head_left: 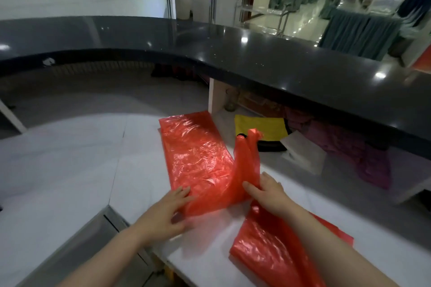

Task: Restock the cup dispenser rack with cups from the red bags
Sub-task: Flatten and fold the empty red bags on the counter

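My right hand [268, 190] has its grip closed narrow on the gathered handle end of a thin red plastic bag [198, 156], lifting that end into a ridge. My left hand [166, 212] lies with straight fingers pressed on the bag's near edge. The bag stretches flat away from my grip across the white table [70, 170]. A second crumpled red plastic bag [275, 251] lies under my right forearm. Beyond my grip sits a yellow and black cloth [263, 129], under the dark curved counter [256, 53].
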### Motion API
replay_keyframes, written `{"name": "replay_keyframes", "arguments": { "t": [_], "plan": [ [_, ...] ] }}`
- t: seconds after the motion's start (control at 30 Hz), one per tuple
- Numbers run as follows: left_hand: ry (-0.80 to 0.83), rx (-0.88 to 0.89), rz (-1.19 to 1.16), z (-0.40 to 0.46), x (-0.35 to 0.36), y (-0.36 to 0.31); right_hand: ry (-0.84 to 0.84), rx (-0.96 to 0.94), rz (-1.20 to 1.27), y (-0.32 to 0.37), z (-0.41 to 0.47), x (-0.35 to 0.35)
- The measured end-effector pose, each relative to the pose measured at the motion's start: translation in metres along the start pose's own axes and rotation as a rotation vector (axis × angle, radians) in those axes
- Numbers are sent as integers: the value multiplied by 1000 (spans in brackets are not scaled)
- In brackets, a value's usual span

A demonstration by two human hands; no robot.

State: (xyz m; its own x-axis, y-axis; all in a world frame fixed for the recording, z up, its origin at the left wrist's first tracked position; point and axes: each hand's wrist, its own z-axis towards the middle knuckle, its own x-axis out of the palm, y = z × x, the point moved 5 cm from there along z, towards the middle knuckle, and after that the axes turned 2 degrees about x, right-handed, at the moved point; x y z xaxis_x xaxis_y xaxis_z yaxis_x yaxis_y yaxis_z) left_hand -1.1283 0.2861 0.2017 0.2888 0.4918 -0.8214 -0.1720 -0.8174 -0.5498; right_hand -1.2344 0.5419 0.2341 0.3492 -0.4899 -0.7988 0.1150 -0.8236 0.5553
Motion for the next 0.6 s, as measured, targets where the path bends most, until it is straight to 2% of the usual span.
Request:
{"name": "replay_keyframes", "arguments": {
  "t": [0.07,0.13,0.23,0.33,0.43,0.53,0.6],
  "plan": [
    [-53,-29,-37,1,1,-2,-34,14,-39,1,4,4],
    [-154,-135,-167,-1,2,0,-106,-64,-41,8,5,5],
    [-243,-205,-255,-5,2,-2,-235,-175,188,22,3,3],
    [-278,-199,-276,-2,0,-5,-220,-100,352,27,9,6],
    [-356,-235,-321,-6,-2,2,-223,-45,214,23,14,14],
    [-522,-229,-343,-15,-9,0,-259,-69,32,24,16,21],
    [-630,-256,-447,-21,-15,-3,-258,-69,-33,28,16,26]
  ]
}}
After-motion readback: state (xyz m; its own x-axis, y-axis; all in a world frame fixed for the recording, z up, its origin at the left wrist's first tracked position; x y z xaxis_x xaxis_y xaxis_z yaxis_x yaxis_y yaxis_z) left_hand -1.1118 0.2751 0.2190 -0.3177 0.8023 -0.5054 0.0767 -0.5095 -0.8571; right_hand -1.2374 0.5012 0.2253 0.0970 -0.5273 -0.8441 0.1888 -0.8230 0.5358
